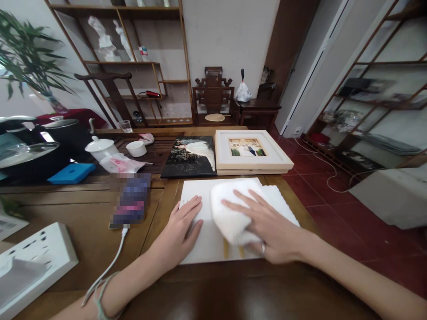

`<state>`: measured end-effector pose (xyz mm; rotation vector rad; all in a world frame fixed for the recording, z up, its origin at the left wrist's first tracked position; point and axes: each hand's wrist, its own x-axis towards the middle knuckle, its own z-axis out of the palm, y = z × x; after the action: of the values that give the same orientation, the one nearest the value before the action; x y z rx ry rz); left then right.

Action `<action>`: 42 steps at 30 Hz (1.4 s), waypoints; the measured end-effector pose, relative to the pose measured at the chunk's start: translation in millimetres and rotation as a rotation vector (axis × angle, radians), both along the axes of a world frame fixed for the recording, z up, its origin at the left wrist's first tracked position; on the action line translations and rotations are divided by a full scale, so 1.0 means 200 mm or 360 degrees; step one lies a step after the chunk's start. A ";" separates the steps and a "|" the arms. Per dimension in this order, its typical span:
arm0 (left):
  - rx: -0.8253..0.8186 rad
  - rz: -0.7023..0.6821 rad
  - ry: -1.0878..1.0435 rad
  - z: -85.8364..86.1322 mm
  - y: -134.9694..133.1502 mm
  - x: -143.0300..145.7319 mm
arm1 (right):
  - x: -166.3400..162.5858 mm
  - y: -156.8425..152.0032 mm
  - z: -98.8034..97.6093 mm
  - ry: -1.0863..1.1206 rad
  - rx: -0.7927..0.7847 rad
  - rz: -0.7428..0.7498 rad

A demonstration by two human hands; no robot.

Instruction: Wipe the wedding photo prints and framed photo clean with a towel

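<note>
A white board [203,235], flat and rectangular, lies on the wooden table in front of me. My left hand [187,226] rests flat on its left side, fingers stretched out and holding nothing. On the board's right half, my right hand [263,218] has a folded white cloth [230,215] under its spread fingers, with the cloth bunched toward the thumb. Two yellowish strips [226,249] show on the board below the cloth. Another white piece with a rough edge [280,202] sticks out at the right, partly hidden by my hand and forearm.
Behind the board lie a dark photo panel [190,160] and a pale wooden picture frame [256,162]. Leftward are a phone [131,202] on a white cable, a power strip [36,266], a blue block [71,173], a white teapot [100,147] and a cup [136,149].
</note>
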<state>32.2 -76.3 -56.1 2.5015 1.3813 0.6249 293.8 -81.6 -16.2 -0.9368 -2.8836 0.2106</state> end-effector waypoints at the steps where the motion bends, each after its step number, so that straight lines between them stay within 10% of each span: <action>1: -0.0005 0.0006 0.0004 0.00 0.00 0.00 | 0.00 -0.06 0.01 -0.0014 -0.0050 0.0069; 7: -0.0031 0.0008 0.0029 0.01 0.00 0.00 | -0.02 -0.18 0.03 -0.0014 -0.0178 0.0324; 19: -0.0021 0.0011 0.0033 0.01 0.00 0.00 | -0.09 0.36 -0.03 0.0260 0.0010 0.0070; 32: -0.0055 0.0001 -0.0034 0.01 0.00 0.00 | -0.06 -0.21 0.04 0.0093 -0.0263 0.0416; 42: 0.0010 0.0058 -0.0123 0.00 0.01 0.00 | -0.15 0.24 -0.01 0.0322 -0.0106 -0.0188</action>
<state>31.8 -75.1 -57.0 2.4347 1.4023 0.7261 264.5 -33.7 -18.0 -1.0287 -2.6429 0.3703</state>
